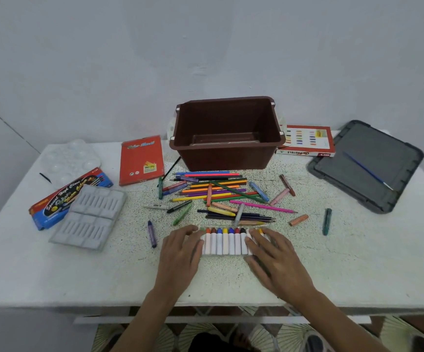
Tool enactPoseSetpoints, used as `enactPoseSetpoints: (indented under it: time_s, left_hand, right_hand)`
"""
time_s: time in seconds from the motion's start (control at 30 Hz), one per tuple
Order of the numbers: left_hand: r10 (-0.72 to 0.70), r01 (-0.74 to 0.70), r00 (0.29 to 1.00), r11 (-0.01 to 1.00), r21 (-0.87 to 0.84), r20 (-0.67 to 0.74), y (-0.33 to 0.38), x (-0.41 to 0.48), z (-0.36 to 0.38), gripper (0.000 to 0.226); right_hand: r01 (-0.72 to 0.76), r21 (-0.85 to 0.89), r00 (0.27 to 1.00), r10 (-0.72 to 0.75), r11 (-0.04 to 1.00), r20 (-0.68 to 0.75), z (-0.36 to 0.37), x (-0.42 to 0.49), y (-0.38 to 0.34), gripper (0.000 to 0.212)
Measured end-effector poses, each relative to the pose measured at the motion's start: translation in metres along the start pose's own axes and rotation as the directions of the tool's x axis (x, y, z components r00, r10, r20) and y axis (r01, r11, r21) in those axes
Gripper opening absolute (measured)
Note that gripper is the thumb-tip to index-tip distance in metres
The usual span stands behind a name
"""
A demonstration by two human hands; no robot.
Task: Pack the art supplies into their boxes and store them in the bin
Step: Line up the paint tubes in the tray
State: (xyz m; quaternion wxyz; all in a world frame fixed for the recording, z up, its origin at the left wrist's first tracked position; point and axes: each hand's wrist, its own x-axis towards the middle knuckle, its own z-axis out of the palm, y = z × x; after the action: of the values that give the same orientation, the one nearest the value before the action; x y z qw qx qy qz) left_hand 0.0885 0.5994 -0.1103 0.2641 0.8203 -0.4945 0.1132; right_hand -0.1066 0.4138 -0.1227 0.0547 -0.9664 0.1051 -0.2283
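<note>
Row of white tubes (225, 241) with coloured caps lies at 6 o'clock on the tabletop (345, 262), side by side, caps pointing toward 12. Can't tell whether a tray sits under them.

Left hand (183, 247): open, fingers flat on the 9 o'clock end of the row. Right hand (272, 250): open, fingers flat across the 3 o'clock end. Neither grips anything.

Brown bin (225, 133) stands at 12 o'clock, nothing visible inside. Its grey lid (365, 163) lies at 2 o'clock with a blue brush (368, 170) on it.

Risks as I judge them:
- Squeezing the row from both ends could buckle it, so middle tubes pop up and roll. Flat fingers give no hold on round bodies.
- Lifting the row as a block would probably drop tubes from the centre.
- The pencil pile (218, 194) sits just beyond the caps. A forward push would drive the tubes into it and mix the sets.
- The slotted grey tray (89, 217) and the blue paint box (71, 196) lie at 9 o'clock, well apart from the row, so the carry is long.
- The purple crayon (152, 233) near the left wrist could get swept off the edge.
</note>
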Motion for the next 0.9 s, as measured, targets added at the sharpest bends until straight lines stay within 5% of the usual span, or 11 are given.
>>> enactPoseSetpoints:
  time_s: [0.23,0.37,0.9]
  left_hand:
    - [0.206,-0.235,0.946,0.968,0.093,0.251,0.023,-0.017,0.003,0.053]
    - [0.179,-0.233,0.915,0.966,0.112,0.36,0.026,-0.017,0.008,0.06]
    - [0.229,-0.296,0.9,0.945,0.136,0.371,0.031,-0.012,0.006,0.062]
  right_hand:
    - [0.122,-0.133,0.992,-0.115,0.984,0.06,-0.007,0.001,-0.007,0.06]
    - [0.165,-0.103,0.983,-0.155,0.981,0.103,0.001,0.0,-0.004,0.054]
    - [0.133,-0.105,0.986,-0.121,0.986,0.114,-0.004,0.001,-0.008,0.057]
